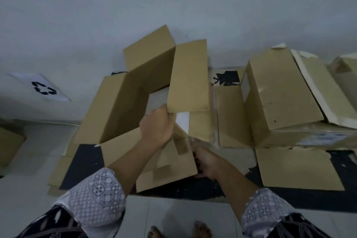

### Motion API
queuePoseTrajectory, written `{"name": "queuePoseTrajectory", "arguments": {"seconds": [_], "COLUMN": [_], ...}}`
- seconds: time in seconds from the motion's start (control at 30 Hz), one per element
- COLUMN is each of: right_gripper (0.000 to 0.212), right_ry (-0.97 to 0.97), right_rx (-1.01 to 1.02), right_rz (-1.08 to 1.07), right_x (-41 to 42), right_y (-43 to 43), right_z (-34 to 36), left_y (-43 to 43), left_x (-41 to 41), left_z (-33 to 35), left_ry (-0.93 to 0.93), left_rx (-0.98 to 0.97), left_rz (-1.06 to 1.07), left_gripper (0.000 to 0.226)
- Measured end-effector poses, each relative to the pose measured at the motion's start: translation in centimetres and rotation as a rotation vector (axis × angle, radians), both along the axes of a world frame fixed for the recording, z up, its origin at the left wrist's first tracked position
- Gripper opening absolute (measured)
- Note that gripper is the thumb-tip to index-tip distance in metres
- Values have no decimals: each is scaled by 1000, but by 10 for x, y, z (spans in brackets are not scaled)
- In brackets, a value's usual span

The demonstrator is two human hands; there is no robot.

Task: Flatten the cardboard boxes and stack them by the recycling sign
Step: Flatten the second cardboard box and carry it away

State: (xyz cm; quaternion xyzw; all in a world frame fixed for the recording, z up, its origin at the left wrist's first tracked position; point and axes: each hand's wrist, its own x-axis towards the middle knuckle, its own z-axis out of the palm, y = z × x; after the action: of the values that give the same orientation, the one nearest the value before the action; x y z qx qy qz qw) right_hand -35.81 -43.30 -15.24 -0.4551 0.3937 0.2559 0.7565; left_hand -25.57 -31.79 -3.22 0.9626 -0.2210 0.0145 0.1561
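An open brown cardboard box [123, 102] with both ends undone stands in front of me, its flaps spread and the floor showing through it. My left hand [157, 125] grips the near edge of its right flap [188, 77]. My right hand [204, 162] holds the right edge of the near taped flap [166, 164], fingers curled under it. A white recycling sign [43, 88] hangs on the wall at the left.
A second, worn cardboard box [280, 94] lies at the right on flattened cardboard and dark sheets [297, 168]. Another box corner [8, 145] shows at the far left. My bare feet [177, 231] stand on the white tiled floor.
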Motion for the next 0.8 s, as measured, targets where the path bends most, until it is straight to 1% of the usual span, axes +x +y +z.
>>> {"name": "queuePoseTrajectory", "arguments": {"seconds": [0.07, 0.17, 0.27, 0.33, 0.4, 0.43, 0.5, 0.57, 0.67, 0.8], "right_gripper": [68, 65, 63, 62, 60, 61, 59, 52, 49, 47], "right_ry": [-110, -266, -368, -403, -419, -424, -413, -436, -524, -663], "right_rx": [97, 198, 269, 269, 209, 176, 83, -95, -334, -502], "right_rz": [-35, -113, -180, -208, -227, -234, -239, -212, -196, -192], "right_x": [12, 24, 34, 42, 50, 52, 57, 61, 68, 79], "right_y": [10, 13, 15, 22, 31, 34, 42, 48, 56, 64], "right_z": [11, 31, 39, 43, 48, 52, 63, 79, 112, 157], "left_y": [8, 28, 53, 72, 89, 96, 109, 119, 129, 143], "left_x": [7, 21, 37, 50, 63, 67, 75, 80, 88, 100], "left_z": [11, 22, 36, 43, 49, 53, 63, 75, 92, 114], "left_ry": [35, 139, 287, 404, 530, 563, 579, 581, 583, 595], "left_rx": [-63, -139, -268, -332, -351, -332, -296, -325, -395, -444], "left_rz": [32, 49, -22, -71, -125, -151, -204, -239, -240, -280], "left_gripper": [29, 31, 27, 27, 29, 35, 50, 57, 53, 43]}}
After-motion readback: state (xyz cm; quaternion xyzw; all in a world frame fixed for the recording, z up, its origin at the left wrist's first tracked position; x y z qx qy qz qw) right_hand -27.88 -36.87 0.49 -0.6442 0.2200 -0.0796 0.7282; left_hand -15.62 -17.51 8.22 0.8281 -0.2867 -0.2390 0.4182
